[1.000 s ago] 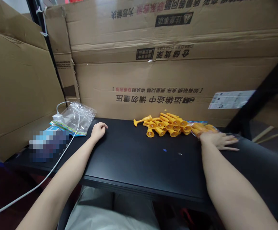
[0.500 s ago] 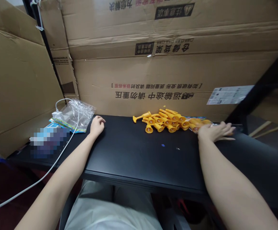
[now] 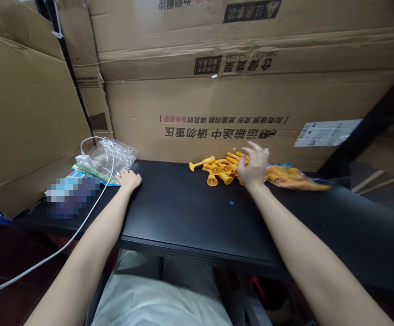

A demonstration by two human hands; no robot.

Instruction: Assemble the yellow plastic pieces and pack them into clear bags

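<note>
My left hand (image 3: 129, 179) rests at the right edge of the clear plastic bags (image 3: 115, 156), its fingers stretched out onto their coloured edge. Over the right part of a pile of yellow plastic pieces (image 3: 212, 180) is my right hand (image 3: 254, 164), open with fingers apart and nothing visible in it. Each piece has a flared, cup-like end on a stem; one at the left, lying apart, shows a T-shaped end. The right hand hides part of the pile. Just right of it lies a filled clear bag (image 3: 294, 178) with yellow pieces inside.
A white cable (image 3: 91, 210) with a plug runs across the left of the black table (image 3: 190, 213). Cardboard walls (image 3: 197, 99) stand at the back and left. A blurred-out packet (image 3: 73, 197) lies at the left, and a small blue bit (image 3: 231, 203) near the middle.
My right hand has moved left from the filled bag to above the yellow pile, leaving that bag on the table. My left hand has shifted slightly left onto the bags' edge, its fingers now extended.
</note>
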